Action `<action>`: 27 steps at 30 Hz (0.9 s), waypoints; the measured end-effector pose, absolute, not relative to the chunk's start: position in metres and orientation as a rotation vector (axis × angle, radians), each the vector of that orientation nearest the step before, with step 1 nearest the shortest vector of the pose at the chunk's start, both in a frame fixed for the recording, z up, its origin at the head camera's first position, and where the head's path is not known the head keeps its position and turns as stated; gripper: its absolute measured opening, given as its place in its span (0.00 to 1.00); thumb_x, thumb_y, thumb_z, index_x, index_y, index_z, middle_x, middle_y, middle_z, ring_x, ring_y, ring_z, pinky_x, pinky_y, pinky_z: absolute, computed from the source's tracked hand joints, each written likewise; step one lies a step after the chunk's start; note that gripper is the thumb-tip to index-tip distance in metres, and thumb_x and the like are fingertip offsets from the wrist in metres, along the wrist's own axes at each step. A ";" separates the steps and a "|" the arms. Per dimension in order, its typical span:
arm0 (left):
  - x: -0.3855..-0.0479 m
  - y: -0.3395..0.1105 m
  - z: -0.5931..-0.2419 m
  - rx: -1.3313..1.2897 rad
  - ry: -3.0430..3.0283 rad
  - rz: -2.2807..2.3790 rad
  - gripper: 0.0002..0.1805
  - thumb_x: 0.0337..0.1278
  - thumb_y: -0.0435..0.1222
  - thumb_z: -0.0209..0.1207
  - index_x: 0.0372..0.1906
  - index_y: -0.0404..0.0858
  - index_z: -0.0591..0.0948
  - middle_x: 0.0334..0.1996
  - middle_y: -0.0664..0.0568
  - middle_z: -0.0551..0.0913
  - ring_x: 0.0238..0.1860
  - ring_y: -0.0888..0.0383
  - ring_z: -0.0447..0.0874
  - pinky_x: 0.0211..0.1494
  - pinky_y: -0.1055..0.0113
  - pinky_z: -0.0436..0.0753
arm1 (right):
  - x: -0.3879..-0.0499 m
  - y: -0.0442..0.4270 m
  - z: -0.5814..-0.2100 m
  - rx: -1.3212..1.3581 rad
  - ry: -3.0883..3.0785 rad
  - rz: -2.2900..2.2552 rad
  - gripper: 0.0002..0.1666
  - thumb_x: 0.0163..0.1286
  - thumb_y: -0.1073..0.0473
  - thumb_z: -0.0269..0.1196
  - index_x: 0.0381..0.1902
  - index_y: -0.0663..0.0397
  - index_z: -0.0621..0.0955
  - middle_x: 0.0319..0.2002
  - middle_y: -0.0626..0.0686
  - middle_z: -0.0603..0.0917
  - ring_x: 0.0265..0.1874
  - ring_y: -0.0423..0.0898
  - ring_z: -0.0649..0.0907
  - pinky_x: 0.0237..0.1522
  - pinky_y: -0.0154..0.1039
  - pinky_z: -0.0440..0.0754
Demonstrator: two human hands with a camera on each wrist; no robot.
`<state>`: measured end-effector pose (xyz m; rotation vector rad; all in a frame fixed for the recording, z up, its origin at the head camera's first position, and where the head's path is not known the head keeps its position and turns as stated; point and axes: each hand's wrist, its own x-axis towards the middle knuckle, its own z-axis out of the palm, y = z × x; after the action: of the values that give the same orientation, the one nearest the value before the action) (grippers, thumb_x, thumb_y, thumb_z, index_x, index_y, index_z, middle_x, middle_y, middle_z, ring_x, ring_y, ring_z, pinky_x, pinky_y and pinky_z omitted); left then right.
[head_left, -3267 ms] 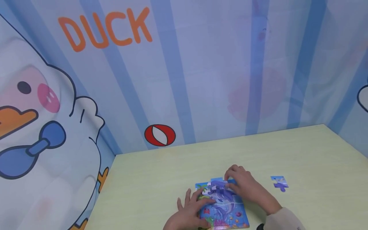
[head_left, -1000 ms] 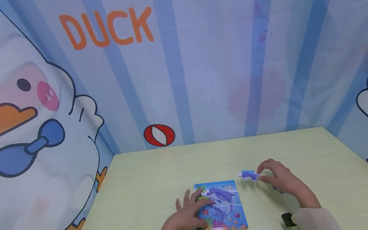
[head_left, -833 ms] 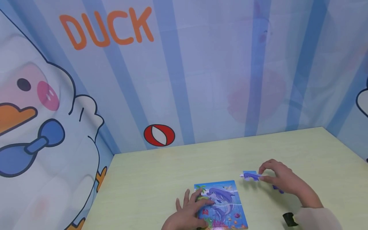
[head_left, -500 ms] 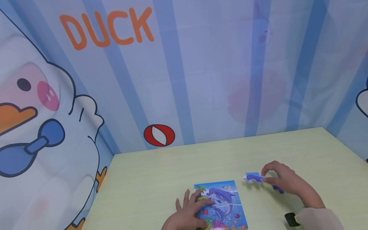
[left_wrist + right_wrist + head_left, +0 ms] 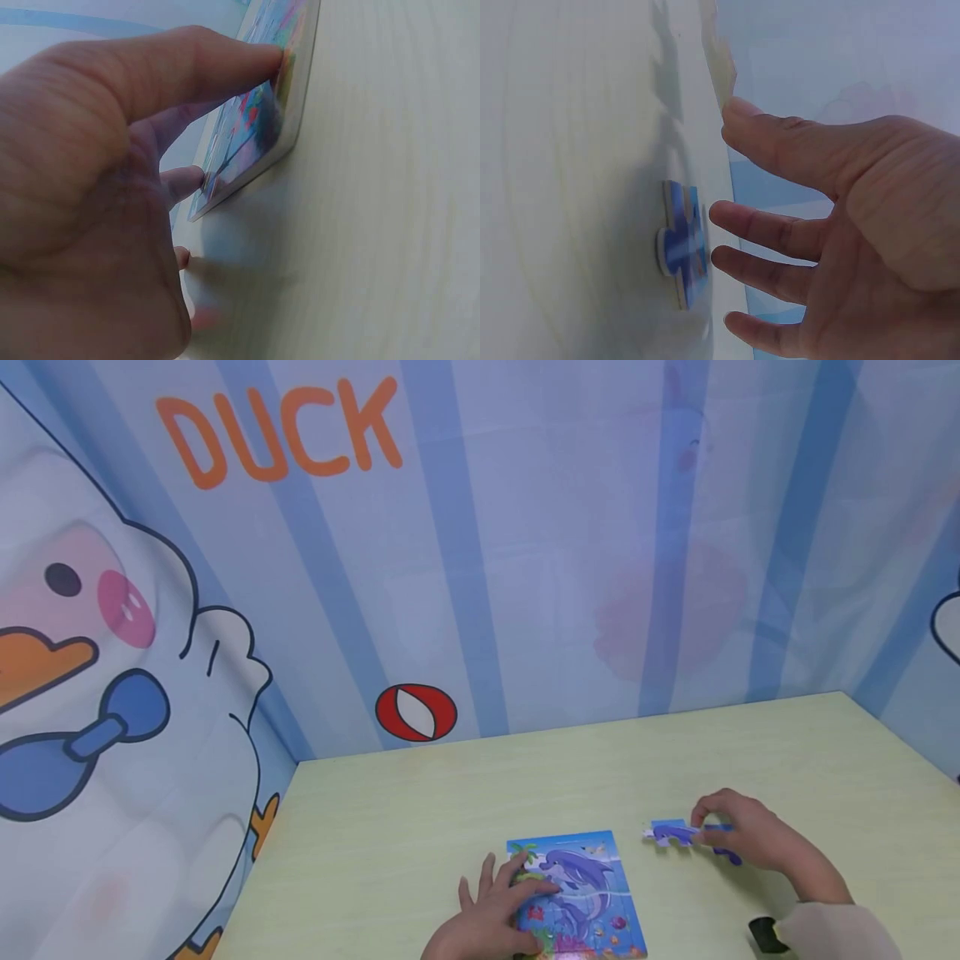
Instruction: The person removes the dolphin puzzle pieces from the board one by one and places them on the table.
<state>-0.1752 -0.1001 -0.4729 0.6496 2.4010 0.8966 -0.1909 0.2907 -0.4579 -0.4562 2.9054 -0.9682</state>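
Puzzle piece (image 5: 670, 833) pinched in the right hand (image 5: 753, 833), and we've watched it leave the dolphin puzzle (image 5: 600, 910) for the loose piece (image 5: 729, 856), nearer the worktop's (image 5: 450, 793) right edge; left hand (image 5: 483, 922) rests spread-fingered on the puzzle, so both pieces are, we judge, gathered off it.

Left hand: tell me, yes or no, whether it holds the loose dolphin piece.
No, the right hand pinches the dolphin piece while the left hand rests on the puzzle.
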 end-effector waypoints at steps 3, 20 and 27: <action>-0.175 -0.100 -0.473 0.660 2.403 0.889 0.32 0.53 0.38 0.70 0.65 0.56 0.78 0.78 0.48 0.53 0.78 0.31 0.30 0.65 0.22 0.33 | -0.192 0.292 -0.461 -0.474 2.889 -0.974 0.07 0.66 0.63 0.69 0.33 0.47 0.80 0.45 0.54 0.81 0.50 0.62 0.79 0.44 0.58 0.77; -0.176 -0.099 -0.473 0.641 2.408 0.864 0.31 0.53 0.40 0.69 0.65 0.58 0.78 0.78 0.49 0.53 0.78 0.32 0.30 0.66 0.23 0.32 | -0.195 0.293 -0.473 -0.315 2.996 -0.791 0.09 0.61 0.62 0.73 0.31 0.44 0.82 0.50 0.61 0.77 0.50 0.67 0.75 0.40 0.70 0.72; -0.176 -0.099 -0.473 0.634 2.404 0.864 0.31 0.53 0.39 0.68 0.65 0.58 0.78 0.78 0.49 0.53 0.78 0.32 0.30 0.66 0.23 0.32 | -0.193 0.291 -0.473 -0.302 3.015 -0.773 0.10 0.60 0.63 0.72 0.30 0.43 0.81 0.51 0.63 0.76 0.51 0.69 0.73 0.39 0.72 0.70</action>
<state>-0.1759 -0.0992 -0.4733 0.6338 2.4039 0.8643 -0.1928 0.2912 -0.4732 -0.3019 3.0149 -0.7725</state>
